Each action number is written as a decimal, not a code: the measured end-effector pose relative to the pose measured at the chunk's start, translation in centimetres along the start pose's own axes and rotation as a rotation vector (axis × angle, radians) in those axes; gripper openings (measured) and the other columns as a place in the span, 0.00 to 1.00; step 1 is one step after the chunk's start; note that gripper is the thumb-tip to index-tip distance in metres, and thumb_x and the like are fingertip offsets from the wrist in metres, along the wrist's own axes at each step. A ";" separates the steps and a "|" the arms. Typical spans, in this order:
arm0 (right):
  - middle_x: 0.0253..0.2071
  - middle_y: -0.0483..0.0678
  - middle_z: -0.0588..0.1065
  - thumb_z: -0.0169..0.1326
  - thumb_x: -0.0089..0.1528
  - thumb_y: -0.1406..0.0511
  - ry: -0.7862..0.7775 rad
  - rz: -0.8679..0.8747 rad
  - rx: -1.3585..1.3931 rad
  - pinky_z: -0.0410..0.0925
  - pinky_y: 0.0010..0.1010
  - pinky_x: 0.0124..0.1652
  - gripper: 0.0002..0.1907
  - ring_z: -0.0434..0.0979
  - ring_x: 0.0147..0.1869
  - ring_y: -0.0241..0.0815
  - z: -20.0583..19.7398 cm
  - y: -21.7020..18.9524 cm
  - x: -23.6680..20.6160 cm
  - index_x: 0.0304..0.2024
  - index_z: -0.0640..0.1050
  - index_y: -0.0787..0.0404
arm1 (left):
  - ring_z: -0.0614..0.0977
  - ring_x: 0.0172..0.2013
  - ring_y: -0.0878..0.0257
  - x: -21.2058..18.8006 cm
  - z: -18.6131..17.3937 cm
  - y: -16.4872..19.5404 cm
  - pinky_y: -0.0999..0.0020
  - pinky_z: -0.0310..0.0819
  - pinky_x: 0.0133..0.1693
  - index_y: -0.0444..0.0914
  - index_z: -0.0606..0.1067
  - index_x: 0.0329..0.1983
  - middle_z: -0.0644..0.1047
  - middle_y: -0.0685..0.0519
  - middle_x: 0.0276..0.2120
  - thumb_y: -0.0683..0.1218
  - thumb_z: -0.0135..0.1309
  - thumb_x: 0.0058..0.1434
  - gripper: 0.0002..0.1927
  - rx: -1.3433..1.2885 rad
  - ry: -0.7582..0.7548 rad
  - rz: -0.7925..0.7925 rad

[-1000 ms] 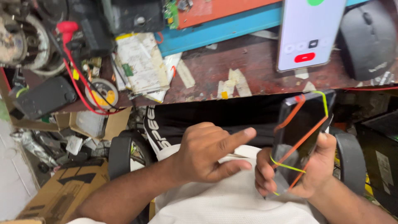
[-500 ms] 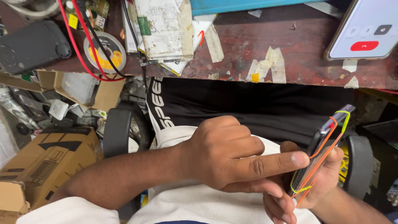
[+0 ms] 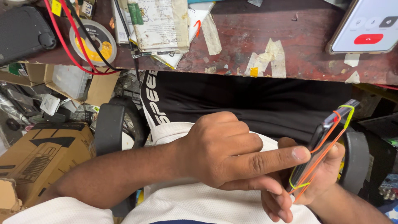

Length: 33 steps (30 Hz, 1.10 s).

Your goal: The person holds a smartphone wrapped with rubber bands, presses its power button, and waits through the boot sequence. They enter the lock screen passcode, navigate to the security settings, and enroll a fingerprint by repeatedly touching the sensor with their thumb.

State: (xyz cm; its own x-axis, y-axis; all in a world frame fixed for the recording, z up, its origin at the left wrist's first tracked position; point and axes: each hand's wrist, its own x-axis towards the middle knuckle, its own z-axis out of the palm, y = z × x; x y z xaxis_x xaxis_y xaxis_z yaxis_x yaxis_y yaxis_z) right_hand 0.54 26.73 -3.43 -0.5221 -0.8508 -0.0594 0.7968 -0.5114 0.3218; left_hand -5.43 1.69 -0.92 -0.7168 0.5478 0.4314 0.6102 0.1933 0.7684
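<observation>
A dark phone (image 3: pixel 327 145) bound with 2 rubber bands is gripped in the right hand (image 3: pixel 319 178), its long axis tilted upward, while 1 extended finger of the left hand (image 3: pixel 224 153), holding nothing, is pointed at its screen.

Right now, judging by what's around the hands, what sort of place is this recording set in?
Probably a small electronics or phone repair bench. A worn wooden worktop patched with tape carries red and black wires and a round tin, and the right hand holds a phone bound with rubber bands.
</observation>
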 end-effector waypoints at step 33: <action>0.72 0.66 0.66 0.35 0.70 0.47 0.151 -0.300 -0.228 0.60 0.67 0.70 0.40 0.67 0.70 0.79 0.7 -0.5 -0.8 0.78 0.58 0.62 | 0.74 0.22 0.67 0.2 1.0 -0.7 0.70 0.65 0.28 0.30 0.70 0.68 0.72 0.57 0.23 0.51 0.63 0.72 0.29 -0.064 0.000 -0.292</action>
State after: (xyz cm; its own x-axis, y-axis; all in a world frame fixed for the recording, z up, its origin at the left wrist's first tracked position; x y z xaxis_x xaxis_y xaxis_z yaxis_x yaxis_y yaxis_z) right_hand 0.36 27.69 -2.92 -0.7047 -0.6593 -0.2621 0.6719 -0.7388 0.0521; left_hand -5.61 2.45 -1.83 -0.8590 0.4763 0.1880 0.3556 0.2908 0.8883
